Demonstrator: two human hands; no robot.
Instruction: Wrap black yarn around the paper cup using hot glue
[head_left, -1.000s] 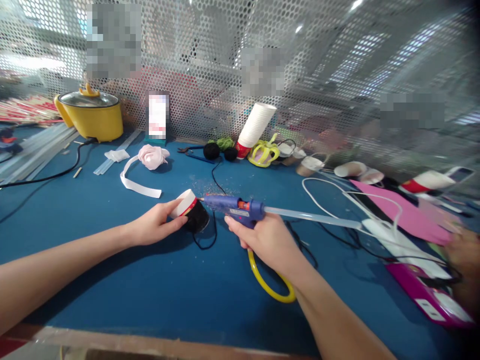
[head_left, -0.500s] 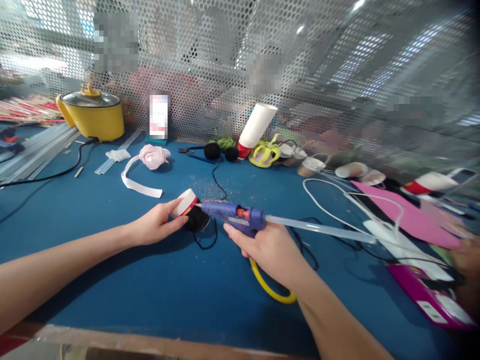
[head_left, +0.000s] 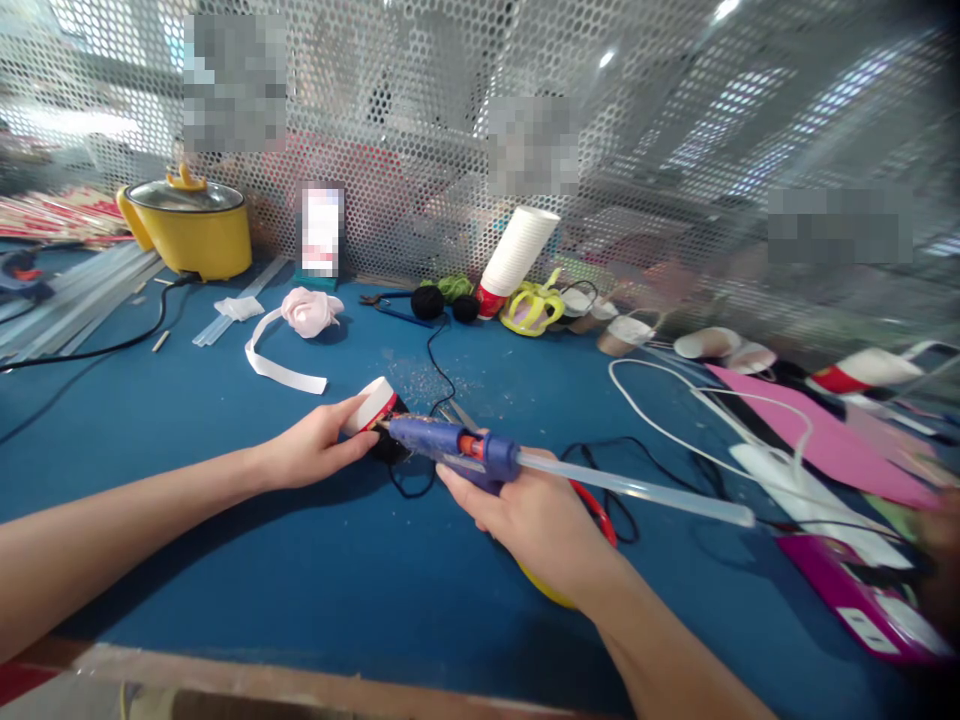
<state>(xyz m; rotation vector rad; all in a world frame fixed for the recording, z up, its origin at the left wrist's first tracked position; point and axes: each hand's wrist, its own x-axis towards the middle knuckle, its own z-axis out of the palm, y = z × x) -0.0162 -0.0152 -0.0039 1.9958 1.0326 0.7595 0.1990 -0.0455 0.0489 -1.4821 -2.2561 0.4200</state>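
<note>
My left hand (head_left: 319, 440) is closed on a paper cup (head_left: 369, 405), tipped on its side, white with a red band. Black yarn (head_left: 390, 445) covers its lower part, and a loose strand lies on the table below. In my right hand (head_left: 536, 510) is a blue hot glue gun (head_left: 442, 440), its nozzle at the cup's red band where the black yarn begins. A long clear glue stick (head_left: 645, 490) sticks out of the gun's back. Scissors with red and yellow handles (head_left: 600, 515) lie partly hidden under my right hand.
Behind stand a yellow electric pot (head_left: 199, 235), a phone (head_left: 321, 232), black yarn balls (head_left: 427, 301) and stacked paper cups (head_left: 519, 260). A pink ribbon roll (head_left: 309, 312) lies left of centre. At right are a white cable (head_left: 675, 455), pink sheets (head_left: 817, 435) and a magenta power strip (head_left: 862, 600).
The glue gun has moved slightly left and down along the cup, covering more of the black yarn. The scissors' red handle now shows beside my right hand. My left hand stays nearly still.
</note>
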